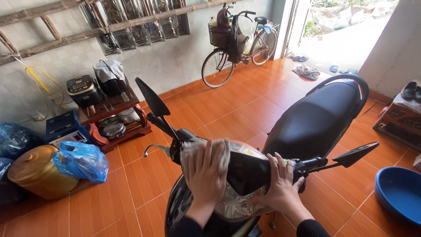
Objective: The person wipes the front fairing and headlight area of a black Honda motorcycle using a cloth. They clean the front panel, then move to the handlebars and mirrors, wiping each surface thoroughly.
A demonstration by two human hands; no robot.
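Note:
A black motor scooter (315, 118) stands in front of me, seen from its front end, with two mirrors and a long black seat. My left hand (206, 173) lies flat on a grey cloth (223, 151) and presses it against the left side of the scooter's front cover near the handlebar. My right hand (280, 188) grips the right side of the front cover (247, 173), just below the right handlebar. Both sleeves are dark.
A blue basin (399, 193) sits on the orange tiled floor at the right. At the left are a low wooden stand (116, 118) with cookers, a blue plastic bag (81, 160) and a round yellow container (37, 171). A bicycle (239, 44) leans against the far wall by the open doorway.

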